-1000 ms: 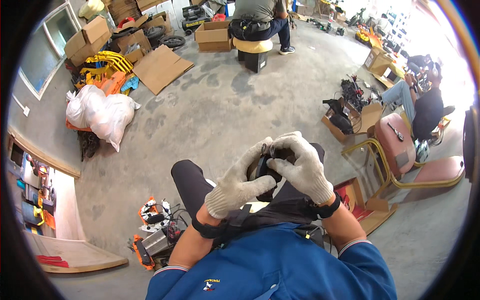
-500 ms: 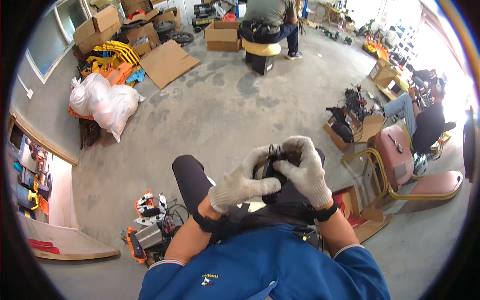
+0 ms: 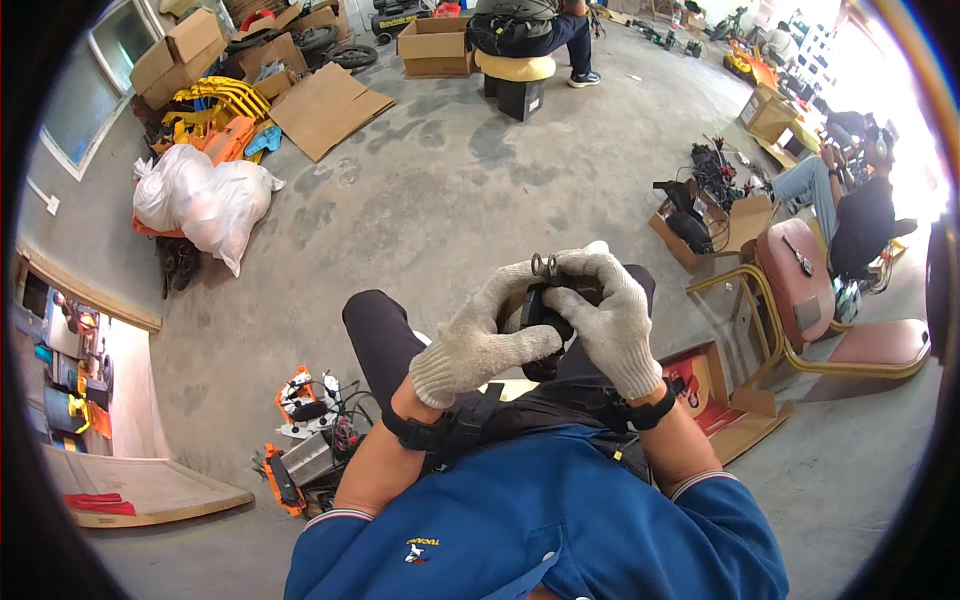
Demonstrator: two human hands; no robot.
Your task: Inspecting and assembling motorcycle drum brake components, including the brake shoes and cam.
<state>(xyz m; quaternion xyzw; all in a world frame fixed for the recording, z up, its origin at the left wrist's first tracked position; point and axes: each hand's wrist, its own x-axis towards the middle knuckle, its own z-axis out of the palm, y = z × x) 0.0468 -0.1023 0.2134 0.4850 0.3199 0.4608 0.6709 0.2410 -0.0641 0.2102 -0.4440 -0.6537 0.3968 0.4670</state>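
Observation:
Over my lap, both gloved hands hold a black rounded part (image 3: pixel 539 314) between them. Two small metal eyelets (image 3: pixel 544 267) stick up at its far end. My left hand (image 3: pixel 478 345), in a pale knitted glove, wraps its left side, with the thumb laid across the part. From the other side my right hand (image 3: pixel 615 325), gloved the same way, closes on it with the thumb pressed on top. The fingers hide much of the part, so its exact kind cannot be made out.
Left of my legs lies a heap of orange and metal parts with cables (image 3: pixel 310 440). A pink-seated chair (image 3: pixel 797 270) stands at right, near an open carton (image 3: pixel 745 425). White sacks (image 3: pixel 205 205) lie far left. One person sits on a yellow-topped stool (image 3: pixel 515 67); another sits far right.
The view has tilted down slightly. The part has turned a little in my hands, and its eyelets now show more as open rings. Both hands keep their hold.

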